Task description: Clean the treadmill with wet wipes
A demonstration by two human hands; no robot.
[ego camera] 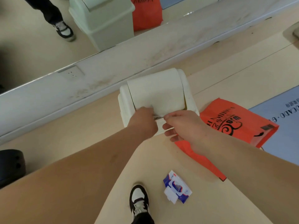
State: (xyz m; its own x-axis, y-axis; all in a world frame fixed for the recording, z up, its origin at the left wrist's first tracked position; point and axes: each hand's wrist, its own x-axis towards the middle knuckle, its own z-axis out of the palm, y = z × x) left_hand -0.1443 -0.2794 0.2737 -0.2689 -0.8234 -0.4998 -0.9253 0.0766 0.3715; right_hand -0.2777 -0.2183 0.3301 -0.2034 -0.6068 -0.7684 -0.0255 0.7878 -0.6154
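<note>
Both hands meet at the front lip of a white swing-lid bin (155, 92) that stands on the pale floor (97, 126), its back close to the white skirting (48, 97) under a wall mirror (32, 38). The right hand (182, 125) pinches a thin greyish scrap (158, 118) between thumb and forefinger, right at the lower edge of the lid. The left hand (142, 122) reaches in from the other side with its knuckles toward the camera; its fingers are tucked out of sight against the lid, so its hold cannot be told. The 2 forearms cross much of the lower view.

The pack of wet wipes (177, 186) lies flat on the floor, well apart from the bin (blue and white, flap lifted), just beside 1 black-and-white shoe (139, 199).

An orange bag (234, 122) lies touching the bin's right side and runs under the right wrist. Beyond it a blue mat (283, 126) covers the right edge. A dark rounded object (9, 165) sits at the left edge. Bare floor lies open between that object and the bin.
</note>
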